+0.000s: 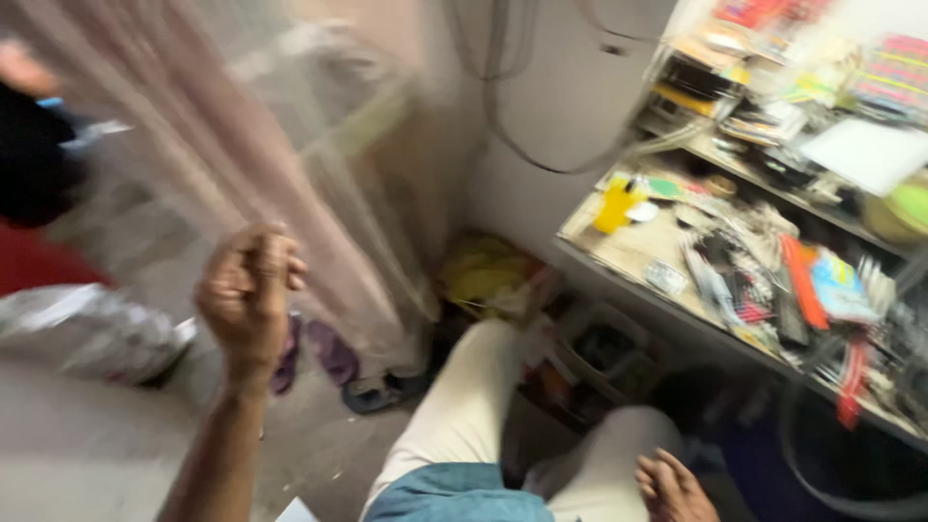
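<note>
left grip (246,290) clenched on pale curtain (242,145); right hand (672,488) rests open on knee.

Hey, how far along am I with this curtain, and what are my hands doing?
Done: nothing shows as finished; the picture is blurred. In hand: the left hand is raised in a fist beside the sheer pinkish curtain; whether it grips it is unclear. The right hand rests on the knee. Left: the cluttered workbench is untouched.

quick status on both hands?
Left hand: raised, curled into a fist, nothing visibly held; blurred.
Right hand: resting on the knee, holding nothing visible.
</note>
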